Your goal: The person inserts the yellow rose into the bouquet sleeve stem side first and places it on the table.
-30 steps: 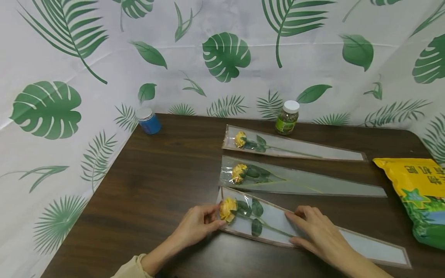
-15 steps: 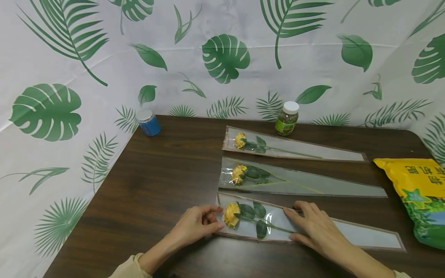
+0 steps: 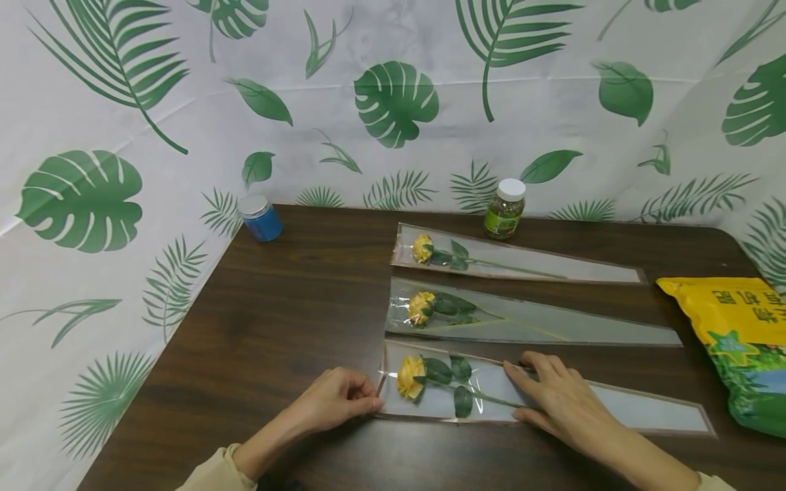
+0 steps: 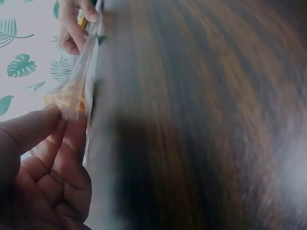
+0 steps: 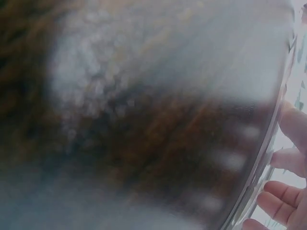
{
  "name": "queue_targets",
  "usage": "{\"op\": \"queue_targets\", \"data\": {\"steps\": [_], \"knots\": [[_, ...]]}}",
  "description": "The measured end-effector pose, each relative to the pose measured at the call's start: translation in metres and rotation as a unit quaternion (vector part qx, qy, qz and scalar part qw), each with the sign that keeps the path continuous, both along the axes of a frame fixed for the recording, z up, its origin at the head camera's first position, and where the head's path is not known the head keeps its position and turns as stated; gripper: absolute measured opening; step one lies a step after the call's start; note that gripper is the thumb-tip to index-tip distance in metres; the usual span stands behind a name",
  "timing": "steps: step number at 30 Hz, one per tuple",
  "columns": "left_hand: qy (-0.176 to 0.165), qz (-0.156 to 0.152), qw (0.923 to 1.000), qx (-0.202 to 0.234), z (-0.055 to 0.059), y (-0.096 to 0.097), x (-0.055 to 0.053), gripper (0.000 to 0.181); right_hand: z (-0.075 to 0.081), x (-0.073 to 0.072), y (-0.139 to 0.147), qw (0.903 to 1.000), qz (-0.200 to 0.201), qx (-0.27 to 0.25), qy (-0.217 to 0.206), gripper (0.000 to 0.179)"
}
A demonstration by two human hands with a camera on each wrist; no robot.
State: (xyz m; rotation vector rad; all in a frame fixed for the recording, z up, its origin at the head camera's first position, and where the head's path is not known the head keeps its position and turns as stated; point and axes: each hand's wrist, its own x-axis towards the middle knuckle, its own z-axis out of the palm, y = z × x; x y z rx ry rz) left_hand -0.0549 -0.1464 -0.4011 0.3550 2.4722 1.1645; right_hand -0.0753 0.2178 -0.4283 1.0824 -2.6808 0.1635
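Observation:
Nearest the person lies a wrapped yellow rose (image 3: 410, 378), a stem with green leaves inside a clear, tapering flower sleeve (image 3: 645, 409) with a white back. My left hand (image 3: 339, 402) pinches the near corner of the sleeve's wide end between thumb and finger; the left wrist view shows this clear film edge (image 4: 72, 108) at the fingertips. Across the middle of the sleeve, my right hand (image 3: 561, 402) grips it, thumb at the near edge and fingers at the far edge, hiding the stem's lower end. In the right wrist view, only fingertips (image 5: 283, 199) show beside the edge.
Two more roses in sleeves, a middle one (image 3: 589, 327) and a back one (image 3: 602, 271), lie roughly parallel beyond. A blue jar (image 3: 264, 224) stands at the back left and a white-capped jar (image 3: 505, 211) behind the sleeves. A yellow-green bag (image 3: 737, 348) lies at right.
The nearest sleeve has turned slightly, its narrow end swinging away from the person and its wide end towards them. My left hand has shifted from beside the bloom to the sleeve's near corner.

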Motion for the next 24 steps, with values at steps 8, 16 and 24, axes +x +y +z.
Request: {"op": "queue_targets", "data": {"steps": [8, 16, 24], "knots": [[0.046, -0.056, 0.9964, -0.043, 0.001, -0.002, -0.007, 0.019, -0.002, 0.000, 0.002, 0.9999, 0.002, -0.009, 0.005, 0.068], [0.011, -0.093, 0.9955, -0.016, 0.010, -0.006, -0.013, 0.018, -0.004, -0.002, 0.006, 0.9999, 0.002, -0.013, 0.004, 0.069], [-0.005, -0.087, 0.9962, -0.009, 0.013, -0.008, -0.015, 0.019, -0.001, -0.003, 0.005, 0.9999, -0.002, -0.013, -0.010, 0.069]]}}
